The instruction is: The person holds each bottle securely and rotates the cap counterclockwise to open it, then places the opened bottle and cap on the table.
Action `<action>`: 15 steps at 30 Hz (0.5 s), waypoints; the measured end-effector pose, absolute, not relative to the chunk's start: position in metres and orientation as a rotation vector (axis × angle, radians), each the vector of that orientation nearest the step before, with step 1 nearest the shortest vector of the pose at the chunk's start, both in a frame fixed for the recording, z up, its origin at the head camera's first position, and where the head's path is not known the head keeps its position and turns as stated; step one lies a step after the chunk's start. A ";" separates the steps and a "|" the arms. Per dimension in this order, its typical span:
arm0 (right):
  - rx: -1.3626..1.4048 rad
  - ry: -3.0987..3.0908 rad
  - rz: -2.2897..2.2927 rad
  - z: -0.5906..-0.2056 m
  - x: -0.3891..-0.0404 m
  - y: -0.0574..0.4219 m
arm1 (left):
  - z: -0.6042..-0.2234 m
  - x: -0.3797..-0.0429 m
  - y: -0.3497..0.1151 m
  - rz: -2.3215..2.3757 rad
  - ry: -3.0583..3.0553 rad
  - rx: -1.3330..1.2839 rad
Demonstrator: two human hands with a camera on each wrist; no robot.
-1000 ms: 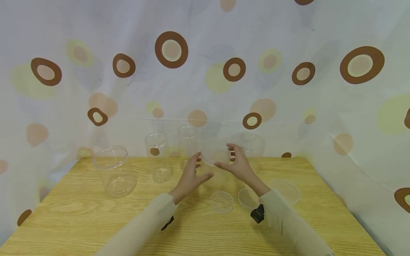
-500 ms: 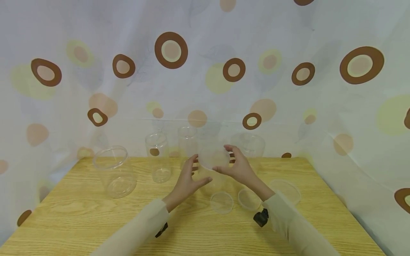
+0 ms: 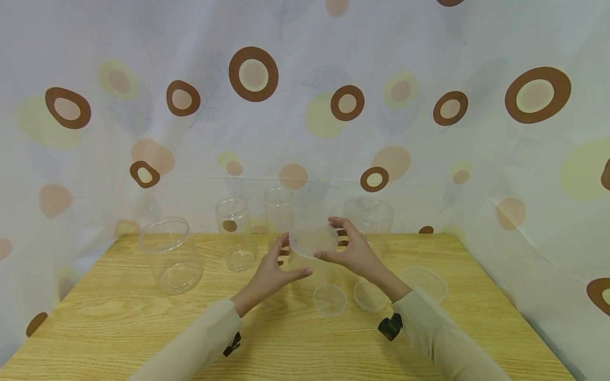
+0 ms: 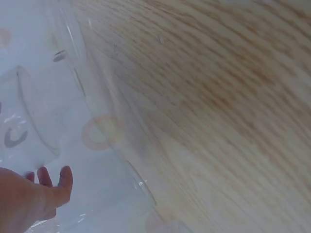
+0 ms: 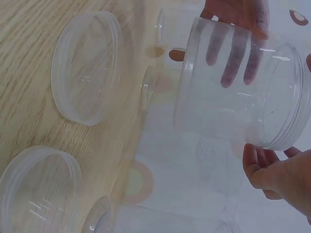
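Observation:
A clear plastic jar (image 5: 233,92) is between both hands, over the table (image 3: 143,328), with a pale milky round end towards the head camera. My left hand (image 3: 267,278) curves round its left side, thumb in front; in the right wrist view the fingers (image 5: 233,58) show through the wall. My right hand (image 3: 355,254) holds the jar's upper right edge, with its fingertips (image 5: 250,160) at the rim in the right wrist view. Two small round lids (image 3: 330,300) and a larger lid (image 3: 426,284) lie flat nearby.
A wide open jar (image 3: 171,256) stands at the left. Behind it are two tall slim jars (image 3: 233,235), and another wide jar (image 3: 374,217) stands at the back right. A white patterned sheet (image 3: 305,132) hangs behind the table.
The held jar has shifted left and a little nearer the person, both hands moving with it. The other jars and the lids have stayed where they were.

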State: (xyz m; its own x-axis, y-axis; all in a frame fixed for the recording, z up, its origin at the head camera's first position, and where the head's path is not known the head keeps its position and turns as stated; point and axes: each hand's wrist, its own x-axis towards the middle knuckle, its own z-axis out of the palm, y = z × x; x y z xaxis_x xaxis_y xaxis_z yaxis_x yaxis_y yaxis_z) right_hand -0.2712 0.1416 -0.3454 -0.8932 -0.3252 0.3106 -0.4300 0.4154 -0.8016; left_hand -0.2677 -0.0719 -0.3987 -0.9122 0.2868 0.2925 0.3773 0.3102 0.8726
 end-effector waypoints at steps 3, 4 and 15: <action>0.725 -2.555 1.521 -0.345 -0.270 0.142 | -0.399 -0.268 -0.075 -1.754 -2.468 -0.644; 0.740 -2.555 1.532 -0.345 -0.270 0.142 | -0.399 -0.268 -0.076 -1.782 -2.464 -0.648; 0.821 -2.647 1.539 -0.342 -0.270 0.144 | -0.401 -0.270 -0.084 -1.939 -2.406 -0.767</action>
